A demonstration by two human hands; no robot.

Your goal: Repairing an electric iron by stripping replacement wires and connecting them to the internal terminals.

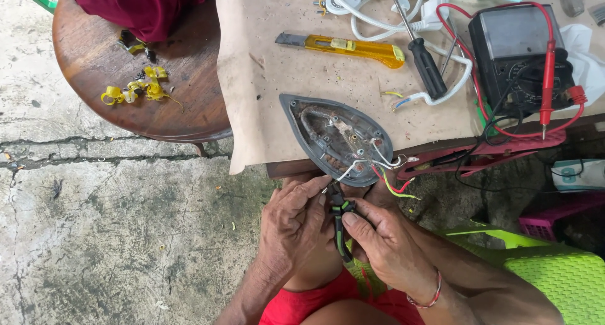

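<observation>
The person is working at the near edge of the worktop point(265, 79), where an opened iron soleplate point(337, 139) is lying face up with its pointed nose toward ten o'clock and its wired heel hanging just over the edge at five o'clock. The left hand point(293, 227) is pinching a thin white wire point(345, 172) that runs from the heel, its grip closed on the wire's free end. The right hand point(384, 243) is closing its grip around a small pair of black-and-green pliers point(340, 221), whose nose is pointing up toward twelve o'clock and meeting the wire tip just below the soleplate. By the look of it, the step in hand is dressing or stripping that wire end; the next move is likely calling for a steady squeeze and a short pull while the left fingers are keeping the wire taut. Red and yellow-green leads point(397, 186) are trailing from the heel toward four o'clock. Farther up the worktop a yellow utility knife point(353, 47), a black-handled screwdriver point(425, 63) and a multimeter point(520, 54) are lying well apart from the hands.
</observation>
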